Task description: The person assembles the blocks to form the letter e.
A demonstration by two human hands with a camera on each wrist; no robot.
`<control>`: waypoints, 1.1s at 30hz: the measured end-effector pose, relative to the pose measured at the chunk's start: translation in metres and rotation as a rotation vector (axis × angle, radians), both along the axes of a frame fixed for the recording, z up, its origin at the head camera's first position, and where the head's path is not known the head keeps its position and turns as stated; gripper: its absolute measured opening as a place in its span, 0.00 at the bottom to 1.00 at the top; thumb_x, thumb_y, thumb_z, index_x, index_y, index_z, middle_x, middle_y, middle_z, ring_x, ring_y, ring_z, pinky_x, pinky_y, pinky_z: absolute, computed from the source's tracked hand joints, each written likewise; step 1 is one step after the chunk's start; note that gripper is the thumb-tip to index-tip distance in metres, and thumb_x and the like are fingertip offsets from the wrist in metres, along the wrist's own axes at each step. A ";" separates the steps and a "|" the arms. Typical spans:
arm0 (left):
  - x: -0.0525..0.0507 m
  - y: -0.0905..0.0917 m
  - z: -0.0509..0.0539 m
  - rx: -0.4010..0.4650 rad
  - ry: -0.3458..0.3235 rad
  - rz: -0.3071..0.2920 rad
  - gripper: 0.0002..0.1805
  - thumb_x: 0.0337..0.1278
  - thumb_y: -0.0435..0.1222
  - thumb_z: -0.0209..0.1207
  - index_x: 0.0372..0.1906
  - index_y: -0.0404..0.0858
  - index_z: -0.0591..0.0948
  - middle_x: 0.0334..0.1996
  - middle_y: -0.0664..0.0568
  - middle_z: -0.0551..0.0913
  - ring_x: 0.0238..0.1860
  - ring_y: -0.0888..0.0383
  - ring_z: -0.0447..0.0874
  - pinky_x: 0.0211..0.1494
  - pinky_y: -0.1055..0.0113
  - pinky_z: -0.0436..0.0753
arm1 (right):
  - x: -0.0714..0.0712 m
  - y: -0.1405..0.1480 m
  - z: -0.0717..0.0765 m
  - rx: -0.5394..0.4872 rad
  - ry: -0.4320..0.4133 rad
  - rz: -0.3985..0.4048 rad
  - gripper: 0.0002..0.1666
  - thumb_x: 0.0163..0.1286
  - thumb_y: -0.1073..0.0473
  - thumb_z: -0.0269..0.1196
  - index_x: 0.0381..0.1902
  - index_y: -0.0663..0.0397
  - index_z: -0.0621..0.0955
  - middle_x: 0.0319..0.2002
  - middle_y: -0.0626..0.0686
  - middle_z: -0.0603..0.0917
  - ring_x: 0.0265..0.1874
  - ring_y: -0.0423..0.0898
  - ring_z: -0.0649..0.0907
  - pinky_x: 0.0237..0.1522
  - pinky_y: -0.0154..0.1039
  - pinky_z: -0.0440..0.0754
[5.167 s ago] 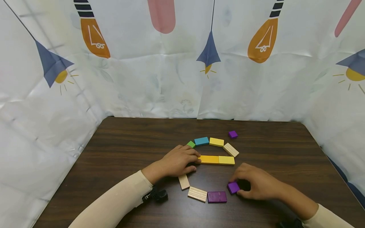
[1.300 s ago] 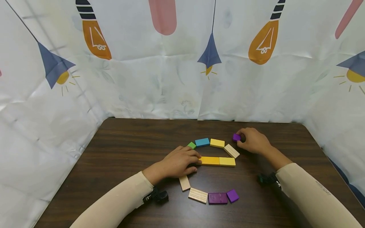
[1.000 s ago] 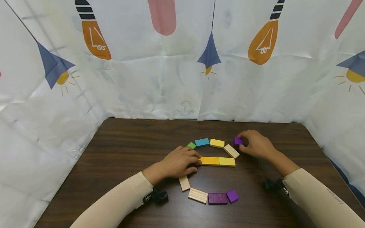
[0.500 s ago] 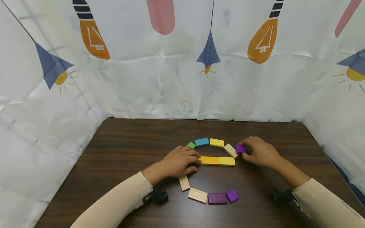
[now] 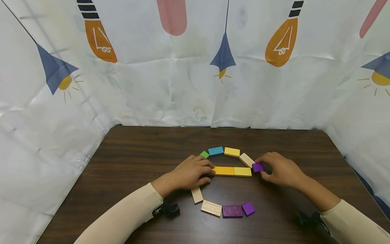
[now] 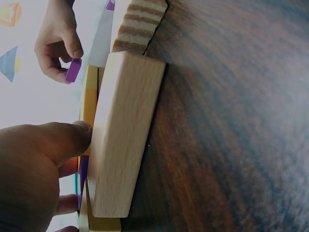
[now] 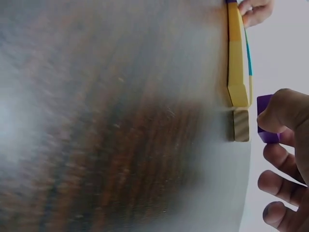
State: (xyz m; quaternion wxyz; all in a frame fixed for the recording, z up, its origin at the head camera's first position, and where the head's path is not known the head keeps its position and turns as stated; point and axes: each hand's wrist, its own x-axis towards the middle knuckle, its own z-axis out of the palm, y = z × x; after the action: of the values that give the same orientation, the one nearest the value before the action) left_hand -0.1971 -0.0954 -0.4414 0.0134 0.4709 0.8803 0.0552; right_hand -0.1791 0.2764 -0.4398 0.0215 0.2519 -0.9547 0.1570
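My right hand (image 5: 281, 169) pinches a small purple block (image 5: 257, 167) between thumb and fingers, beside the lower end of a slanted wooden block (image 5: 246, 160). In the right wrist view the thumb lies across the purple block (image 7: 267, 121). My left hand (image 5: 189, 173) rests over the left end of the block row, fingers extended, fingertips at an orange block (image 5: 223, 171). It hides some blocks; in the left wrist view a purple piece (image 6: 83, 169) shows behind its fingers. A plain wooden block (image 6: 125, 135) lies close to that hand.
Yellow (image 5: 242, 172), blue (image 5: 216, 151), another yellow (image 5: 232, 152) and green (image 5: 204, 155) blocks form an upper arc and middle bar. Below lie a ridged wooden block (image 5: 211, 208), a dark purple block (image 5: 232, 211) and a small purple one (image 5: 248, 208) on the brown table (image 5: 146, 149).
My right hand has placed one purple block at the lower row's end, then brought the other from the upper right down beside the slanted wooden block. The left hand has stayed put.
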 end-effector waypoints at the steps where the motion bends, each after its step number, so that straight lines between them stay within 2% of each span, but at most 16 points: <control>1: 0.000 0.000 0.000 0.000 -0.003 0.000 0.18 0.74 0.51 0.58 0.61 0.53 0.83 0.63 0.60 0.78 0.65 0.57 0.71 0.64 0.54 0.72 | 0.002 0.000 0.000 0.000 0.000 0.011 0.22 0.58 0.55 0.75 0.52 0.46 0.86 0.49 0.46 0.84 0.49 0.48 0.82 0.34 0.41 0.80; 6: 0.000 0.000 0.001 0.000 -0.009 0.003 0.18 0.74 0.52 0.57 0.62 0.53 0.83 0.63 0.60 0.78 0.65 0.57 0.71 0.64 0.54 0.72 | 0.011 0.002 0.000 0.003 -0.008 0.069 0.22 0.60 0.55 0.74 0.53 0.42 0.86 0.50 0.43 0.84 0.50 0.45 0.82 0.37 0.41 0.82; 13: 0.000 0.000 0.003 0.005 -0.013 0.002 0.18 0.74 0.51 0.58 0.62 0.52 0.83 0.63 0.59 0.78 0.65 0.56 0.72 0.64 0.53 0.72 | 0.020 0.001 0.001 -0.031 -0.032 0.150 0.23 0.59 0.57 0.75 0.54 0.40 0.85 0.51 0.40 0.83 0.49 0.43 0.82 0.35 0.37 0.82; 18: 0.001 0.001 0.003 0.002 -0.012 0.003 0.18 0.74 0.51 0.58 0.62 0.52 0.83 0.63 0.59 0.78 0.65 0.56 0.72 0.64 0.53 0.72 | 0.025 -0.001 0.000 -0.026 -0.065 0.211 0.23 0.61 0.55 0.75 0.55 0.40 0.85 0.51 0.39 0.82 0.50 0.40 0.81 0.43 0.43 0.84; 22: 0.001 0.001 0.002 0.003 -0.013 0.002 0.18 0.74 0.51 0.58 0.61 0.53 0.84 0.63 0.60 0.78 0.65 0.56 0.72 0.64 0.53 0.72 | 0.029 -0.002 -0.002 -0.030 -0.071 0.269 0.24 0.61 0.55 0.75 0.56 0.40 0.84 0.51 0.39 0.82 0.50 0.39 0.80 0.46 0.46 0.84; 33: 0.000 0.000 0.000 0.005 -0.005 0.002 0.18 0.74 0.51 0.58 0.61 0.53 0.84 0.63 0.60 0.78 0.65 0.56 0.72 0.65 0.53 0.72 | 0.038 -0.007 -0.004 -0.034 -0.078 0.331 0.23 0.60 0.55 0.75 0.54 0.39 0.84 0.49 0.36 0.80 0.48 0.36 0.78 0.43 0.42 0.84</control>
State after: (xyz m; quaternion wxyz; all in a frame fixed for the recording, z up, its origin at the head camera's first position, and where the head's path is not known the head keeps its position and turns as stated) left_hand -0.1969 -0.0954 -0.4413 0.0142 0.4700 0.8806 0.0584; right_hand -0.1409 0.2691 -0.4443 -0.0376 0.3990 -0.8975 0.1842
